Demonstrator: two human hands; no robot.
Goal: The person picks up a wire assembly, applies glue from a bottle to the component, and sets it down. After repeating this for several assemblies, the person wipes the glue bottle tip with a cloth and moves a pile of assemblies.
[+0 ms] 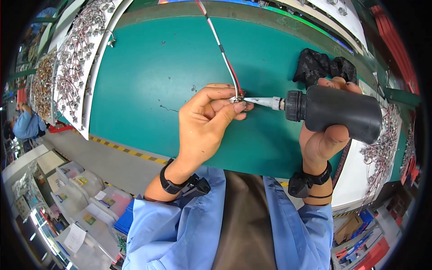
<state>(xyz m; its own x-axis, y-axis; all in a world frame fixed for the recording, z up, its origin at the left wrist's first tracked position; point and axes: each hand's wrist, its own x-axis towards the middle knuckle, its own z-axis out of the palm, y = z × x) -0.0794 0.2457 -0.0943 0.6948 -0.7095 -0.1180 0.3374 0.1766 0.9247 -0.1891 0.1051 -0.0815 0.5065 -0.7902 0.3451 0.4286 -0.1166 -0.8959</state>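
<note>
While the left hand (204, 118) pinches a wired part (238, 97), the right hand (320, 143) clasps a black bottle (344, 111). Marks on a white sheet (75, 238) are too small to read.

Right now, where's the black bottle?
Right of centre in the head view, the bottle is in the right hand, its nozzle pointing toward the left hand.
</note>
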